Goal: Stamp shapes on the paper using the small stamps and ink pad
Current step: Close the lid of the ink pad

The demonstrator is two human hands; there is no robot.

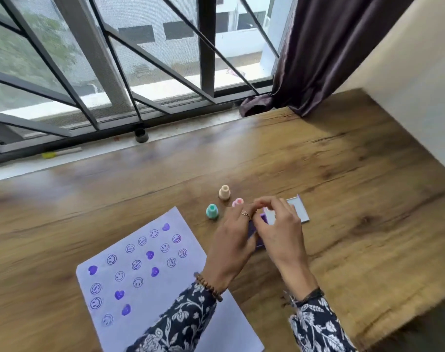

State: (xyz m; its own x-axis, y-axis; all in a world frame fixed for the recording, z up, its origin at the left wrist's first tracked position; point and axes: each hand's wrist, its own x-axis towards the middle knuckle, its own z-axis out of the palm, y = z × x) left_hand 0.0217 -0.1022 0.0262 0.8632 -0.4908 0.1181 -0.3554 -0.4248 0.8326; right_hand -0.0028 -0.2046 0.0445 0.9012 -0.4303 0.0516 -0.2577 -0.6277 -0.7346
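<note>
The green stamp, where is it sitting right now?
The green stamp stands upright on the wooden table, just past the paper's far corner, left of the pink stamp and near the beige stamp.

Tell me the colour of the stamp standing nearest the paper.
Teal green with a white band, the stamp shows best in the head view.

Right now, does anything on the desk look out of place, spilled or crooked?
Nothing spilled or broken. The paper lies at a slant to the desk edge, its stamped faces and hearts scattered unevenly. Three small stamps stand upright beside both hands, which cover the purple ink pad.
</note>
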